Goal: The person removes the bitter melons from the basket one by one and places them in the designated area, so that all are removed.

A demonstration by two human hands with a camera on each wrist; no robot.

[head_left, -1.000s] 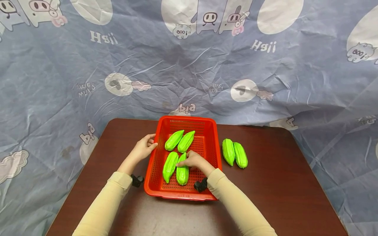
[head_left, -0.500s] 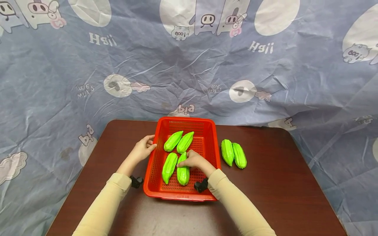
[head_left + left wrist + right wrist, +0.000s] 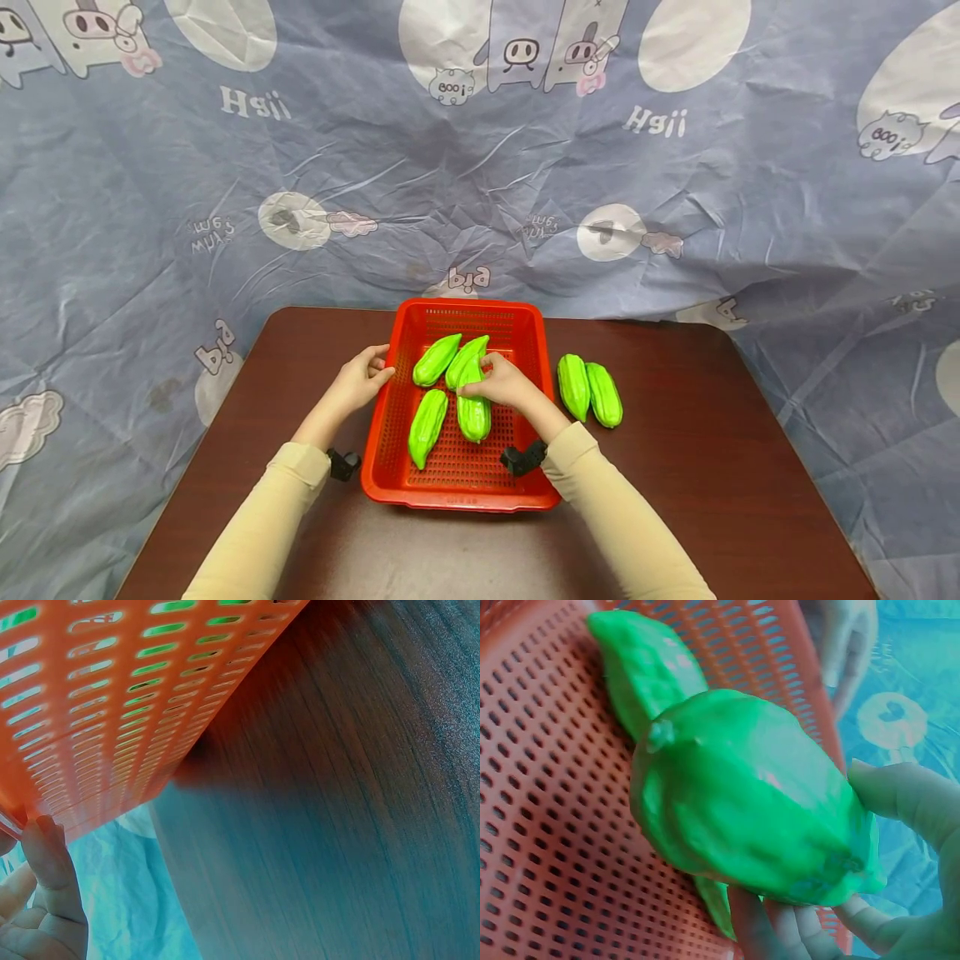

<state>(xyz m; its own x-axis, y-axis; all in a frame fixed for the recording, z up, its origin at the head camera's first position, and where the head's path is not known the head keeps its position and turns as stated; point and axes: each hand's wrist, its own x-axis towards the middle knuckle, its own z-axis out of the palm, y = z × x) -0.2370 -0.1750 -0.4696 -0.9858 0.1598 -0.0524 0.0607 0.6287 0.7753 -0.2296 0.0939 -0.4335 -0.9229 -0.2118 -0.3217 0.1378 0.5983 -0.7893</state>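
A red perforated plastic basket (image 3: 461, 499) sits on the table. My left hand (image 3: 358, 382) pinches its left rim; in the left wrist view, the thumb (image 3: 49, 851) lies against the basket wall (image 3: 97, 712). My right hand (image 3: 506, 385) holds a bright green ridged bitter melon (image 3: 474, 419) over the basket, thumb on one side and fingers underneath, as the right wrist view of the melon (image 3: 742, 795) shows. Two more bitter melons (image 3: 437, 360) lie at the back of the basket, one partly covered by the held one. Another bitter melon (image 3: 428, 429) lies front left inside.
Two bitter melons (image 3: 573, 387) lie side by side on the dark brown table (image 3: 690, 467), just right of the basket. A blue-grey printed cloth (image 3: 420, 167) hangs behind the table and along its sides.
My right hand has lifted the bitter melon from the front of the basket and shifted it backward, so it now overlaps one at the back. My left hand stays at the rim.
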